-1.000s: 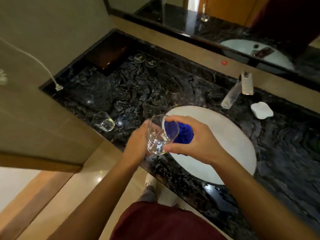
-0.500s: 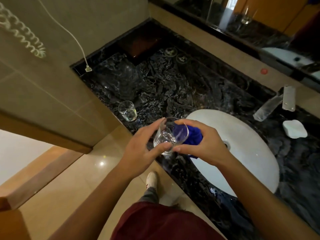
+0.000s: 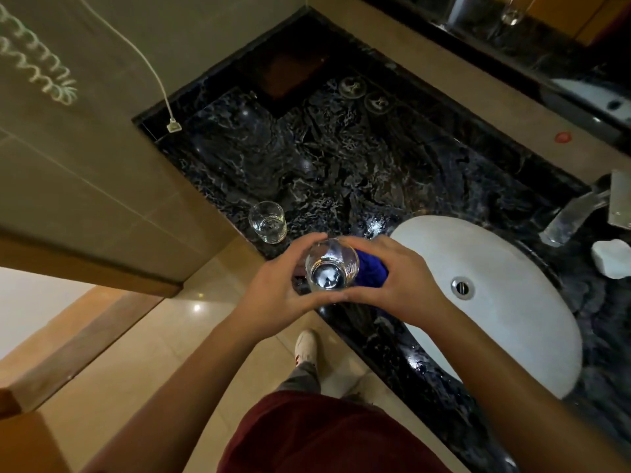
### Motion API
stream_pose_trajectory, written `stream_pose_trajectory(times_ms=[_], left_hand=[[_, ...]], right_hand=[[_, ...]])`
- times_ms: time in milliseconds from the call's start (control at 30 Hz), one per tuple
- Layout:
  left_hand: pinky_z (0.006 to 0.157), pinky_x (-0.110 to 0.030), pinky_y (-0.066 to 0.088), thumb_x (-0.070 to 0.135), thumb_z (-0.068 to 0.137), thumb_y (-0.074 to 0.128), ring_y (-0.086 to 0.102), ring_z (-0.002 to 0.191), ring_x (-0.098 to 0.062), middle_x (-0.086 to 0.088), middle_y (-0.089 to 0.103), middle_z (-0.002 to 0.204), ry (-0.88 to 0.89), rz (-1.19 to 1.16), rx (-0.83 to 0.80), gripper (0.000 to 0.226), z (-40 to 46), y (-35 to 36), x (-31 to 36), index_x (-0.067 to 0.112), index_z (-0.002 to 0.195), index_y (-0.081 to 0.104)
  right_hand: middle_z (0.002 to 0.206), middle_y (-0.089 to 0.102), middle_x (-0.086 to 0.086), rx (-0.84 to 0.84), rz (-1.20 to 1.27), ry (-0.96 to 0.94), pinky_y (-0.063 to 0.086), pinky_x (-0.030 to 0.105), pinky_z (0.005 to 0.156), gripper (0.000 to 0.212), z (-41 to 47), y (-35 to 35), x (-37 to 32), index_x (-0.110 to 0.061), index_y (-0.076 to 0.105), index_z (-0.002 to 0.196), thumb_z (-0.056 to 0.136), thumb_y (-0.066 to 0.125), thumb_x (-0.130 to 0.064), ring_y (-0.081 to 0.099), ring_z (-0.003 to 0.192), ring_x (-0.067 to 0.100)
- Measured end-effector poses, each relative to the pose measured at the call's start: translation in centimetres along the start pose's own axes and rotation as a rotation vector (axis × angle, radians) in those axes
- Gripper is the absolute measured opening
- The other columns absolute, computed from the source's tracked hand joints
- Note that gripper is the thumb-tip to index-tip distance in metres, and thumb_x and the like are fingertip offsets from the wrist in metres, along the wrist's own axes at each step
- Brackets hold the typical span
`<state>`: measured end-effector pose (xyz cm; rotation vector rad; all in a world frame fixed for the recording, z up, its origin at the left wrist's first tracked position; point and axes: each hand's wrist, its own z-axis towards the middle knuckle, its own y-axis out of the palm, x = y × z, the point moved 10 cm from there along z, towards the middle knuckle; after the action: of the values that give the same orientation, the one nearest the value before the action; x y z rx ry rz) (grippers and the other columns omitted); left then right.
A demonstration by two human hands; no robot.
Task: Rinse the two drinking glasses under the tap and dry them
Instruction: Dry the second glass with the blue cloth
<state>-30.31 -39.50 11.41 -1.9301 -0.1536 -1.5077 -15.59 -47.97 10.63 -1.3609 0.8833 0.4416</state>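
A glass (image 3: 330, 270) sits between the left hand (image 3: 276, 291) and right hand (image 3: 399, 285), above the counter's (image 3: 341, 158) near edge. A cloth (image 3: 370, 269) lies between glass and right hand. A second glass (image 3: 268, 221) stands on the counter, behind and left. The sink (image 3: 512, 322) lies right, the tap (image 3: 573, 213) behind it.

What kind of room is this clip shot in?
Most likely a hotel-style bathroom vanity: an oval white basin sunk into a dark marble counter, a chrome tap behind it, and a mirror along the back wall.
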Motion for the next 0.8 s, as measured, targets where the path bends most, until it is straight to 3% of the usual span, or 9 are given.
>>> stream_pose_trajectory(times_ms=[133,300,400,500,700,800], left_hand=[[0.102,-0.017,0.049,0.051,0.072,0.084,0.059,0.122,0.008,0.027,0.055,0.136,-0.062,-0.063,0.06,0.088,0.8,-0.5,-4.0,0.024,0.147,0.046],[0.111,-0.033,0.049,0.038,0.075,0.09,0.058,0.128,0.002,0.016,0.057,0.141,-0.168,-0.06,0.066,0.09,1.3,-0.2,-11.0,0.023,0.15,0.042],[0.113,-0.032,0.046,0.034,0.076,0.091,0.055,0.129,0.004,0.024,0.054,0.14,-0.184,-0.056,0.08,0.089,1.7,-0.4,-13.4,0.022,0.149,0.042],[0.112,-0.031,0.047,0.033,0.075,0.091,0.056,0.129,0.002,0.018,0.056,0.139,-0.194,-0.061,0.083,0.089,2.2,-0.3,-14.9,0.022,0.148,0.042],[0.105,-0.008,0.039,0.023,0.076,0.091,0.05,0.124,0.018,0.02,0.053,0.136,-0.215,-0.069,0.075,0.088,2.5,0.4,-16.4,0.017,0.149,0.042],[0.104,-0.006,0.038,0.024,0.076,0.091,0.05,0.123,0.02,0.016,0.055,0.137,-0.217,-0.066,0.068,0.088,2.8,0.6,-16.5,0.02,0.15,0.043]], right_hand=[[0.116,0.057,-0.006,-0.063,-0.106,0.037,0.055,0.038,0.087,0.084,2.1,2.9,1.2,-0.049,0.042,0.148,0.075,0.077,-0.068,0.062,0.102,0.018],[0.123,0.056,-0.001,-0.247,-0.237,0.063,0.052,0.039,0.091,0.079,5.0,8.0,3.7,-0.049,0.035,0.154,0.085,0.072,-0.061,0.062,0.11,0.023],[0.122,0.056,0.0,-0.293,-0.286,0.069,0.053,0.039,0.089,0.078,6.4,10.1,4.8,-0.05,0.033,0.154,0.087,0.07,-0.06,0.062,0.109,0.025],[0.124,0.057,0.002,-0.303,-0.317,0.083,0.051,0.037,0.087,0.077,7.2,11.4,5.8,-0.049,0.033,0.155,0.088,0.07,-0.06,0.062,0.111,0.026],[0.123,0.058,0.004,-0.302,-0.341,0.099,0.052,0.039,0.087,0.077,7.3,12.4,6.8,-0.045,0.035,0.155,0.088,0.07,-0.058,0.063,0.11,0.028],[0.121,0.058,0.004,-0.286,-0.326,0.117,0.05,0.037,0.085,0.076,7.2,12.3,7.2,-0.046,0.036,0.154,0.087,0.071,-0.057,0.063,0.109,0.027]])
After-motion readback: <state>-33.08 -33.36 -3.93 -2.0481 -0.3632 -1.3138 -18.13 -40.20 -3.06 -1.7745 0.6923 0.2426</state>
